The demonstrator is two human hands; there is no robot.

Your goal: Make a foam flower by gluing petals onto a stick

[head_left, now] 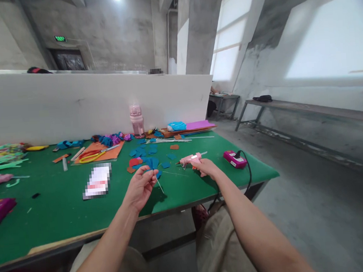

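Observation:
Between the fingertips of my left hand [139,188] is a thin pale wire [160,186], slanting down to the right over the table. My right hand [208,168] is wrapped round the handle of a pink glue gun [190,159], whose nozzle points left. A clear glue stick pokes out of its back. Blue felt pieces [151,162] lie just beyond my left hand, with a red piece [135,161] and some brown ones among them. Another thin wire [175,173] lies flat on the table between my hands.
On the green table [121,212], a magenta power strip [235,159] with a black cable stands to the right. Scissors [92,156] rest on orange sheets at the left. A pink bottle [136,120] stands before the white partition [97,103]. Bundled wires [166,140] lie at the back.

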